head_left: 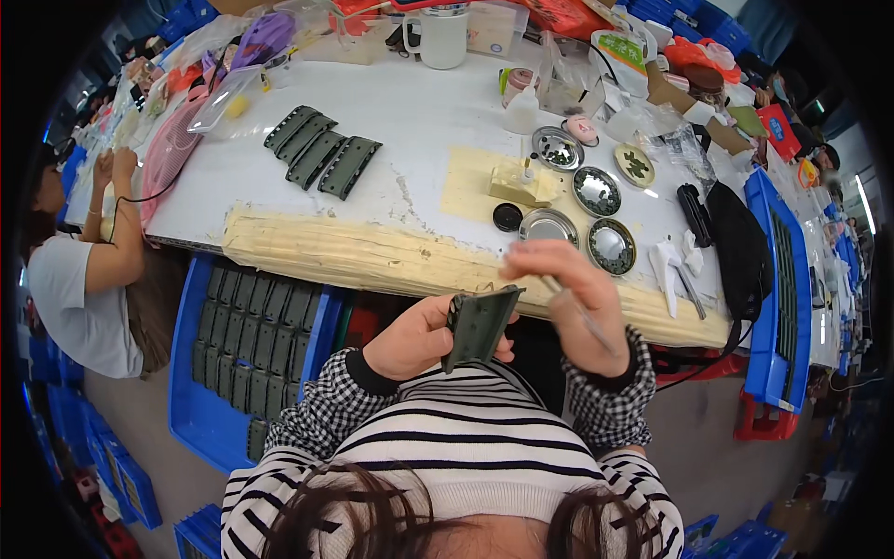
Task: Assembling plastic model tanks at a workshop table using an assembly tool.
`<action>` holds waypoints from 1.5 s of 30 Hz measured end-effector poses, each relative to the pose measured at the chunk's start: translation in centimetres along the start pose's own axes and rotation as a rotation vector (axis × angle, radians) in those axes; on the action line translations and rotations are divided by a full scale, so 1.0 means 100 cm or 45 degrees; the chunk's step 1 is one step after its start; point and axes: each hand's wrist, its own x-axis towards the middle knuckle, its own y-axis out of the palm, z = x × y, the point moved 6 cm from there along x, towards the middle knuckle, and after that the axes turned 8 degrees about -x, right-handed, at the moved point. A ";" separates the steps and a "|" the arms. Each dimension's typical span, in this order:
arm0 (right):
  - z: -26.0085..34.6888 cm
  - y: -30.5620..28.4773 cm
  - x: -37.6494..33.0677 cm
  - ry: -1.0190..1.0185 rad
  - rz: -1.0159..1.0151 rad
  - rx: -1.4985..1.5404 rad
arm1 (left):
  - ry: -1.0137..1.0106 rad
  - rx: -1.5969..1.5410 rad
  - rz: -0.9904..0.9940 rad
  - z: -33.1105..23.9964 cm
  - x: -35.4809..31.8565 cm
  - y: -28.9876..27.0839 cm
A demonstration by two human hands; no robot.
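My left hand [407,343] grips a dark green curved plastic part [484,324] by its left side, tilted up in front of my striped top. Just right of it is my right hand [596,296], blurred by motion, its fingers closed around a thin grey metal tool [592,324] that looks like tweezers. The fingertips are near the part's upper right corner; whether they touch it I cannot tell. Several round dishes, among them a steel one [549,227] and one holding small dark pieces [612,247], stand on the table beyond my right hand.
Three similar green parts [321,154] lie at the table's far left. A yellow-taped edge [372,256] runs along the front. Below left, a blue crate [214,438] holds rows of these parts. A yellow block [521,184], white bottle [521,114] and mug [442,42] stand farther back. Another person [88,279] sits left.
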 end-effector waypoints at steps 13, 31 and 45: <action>-0.133 -0.128 0.053 0.274 0.191 -1.214 | 0.013 -0.089 -0.158 -0.004 -0.005 -0.013; -0.069 -0.103 0.074 0.075 0.165 -0.786 | 0.426 0.335 -0.623 -0.037 0.004 -0.006; -0.016 0.020 0.023 0.000 -0.055 -0.383 | 0.370 0.765 -0.548 -0.038 0.028 -0.017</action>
